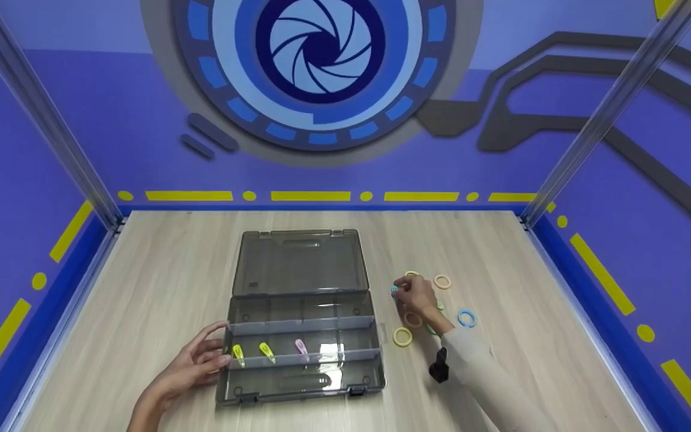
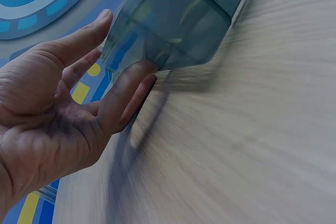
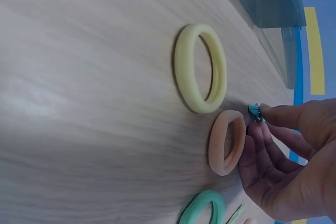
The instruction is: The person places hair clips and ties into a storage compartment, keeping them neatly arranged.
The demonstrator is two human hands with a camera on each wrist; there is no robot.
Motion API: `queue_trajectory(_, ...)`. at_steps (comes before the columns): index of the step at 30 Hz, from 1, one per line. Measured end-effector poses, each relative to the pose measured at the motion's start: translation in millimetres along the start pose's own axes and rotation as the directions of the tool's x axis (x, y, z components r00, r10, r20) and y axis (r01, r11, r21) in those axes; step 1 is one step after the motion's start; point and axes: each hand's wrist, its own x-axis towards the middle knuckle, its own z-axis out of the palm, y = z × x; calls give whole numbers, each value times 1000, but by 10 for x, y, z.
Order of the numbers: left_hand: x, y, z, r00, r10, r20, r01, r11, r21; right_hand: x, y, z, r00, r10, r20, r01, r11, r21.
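Note:
My right hand (image 1: 417,295) pinches a teal hair clip (image 3: 255,112) between thumb and fingertips, just above the table to the right of a smoky clear organizer box (image 1: 297,381). Around that hand lie ring-shaped hair ties: a yellow hair tie (image 3: 185,72), an orange hair tie (image 3: 216,153) and a green hair tie (image 3: 195,209). My left hand (image 1: 186,366) rests its fingers against the box's left wall. Inside the middle row sit two yellow hair clips (image 1: 266,351) and a pink hair clip (image 1: 301,347); the front row holds nothing visible.
The box's lid (image 1: 300,264) lies folded back behind it. Farther right are a blue hair tie (image 1: 466,318) and a peach hair tie (image 1: 442,282). A pale green clip (image 3: 236,214) lies partly hidden near the right hand. Blue panels (image 1: 321,180) border the wooden table (image 1: 159,258).

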Motion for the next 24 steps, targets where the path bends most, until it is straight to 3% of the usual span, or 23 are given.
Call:
queue_trajectory(9,-17,-8,-1,999,34,4,-34,999,2,-47,-20,-3,1000,-24,-1,24,999,22)
queue_trajectory(16,-12,2,-1,999,32,18,-32,999,3,-103,-46,-45,994,-107,-22,107,994,32)
queue_trajectory(24,-9,3,1,1000,23,6,-23,1000,3,-156,-102,-181,989,-150,13,147,979,139)
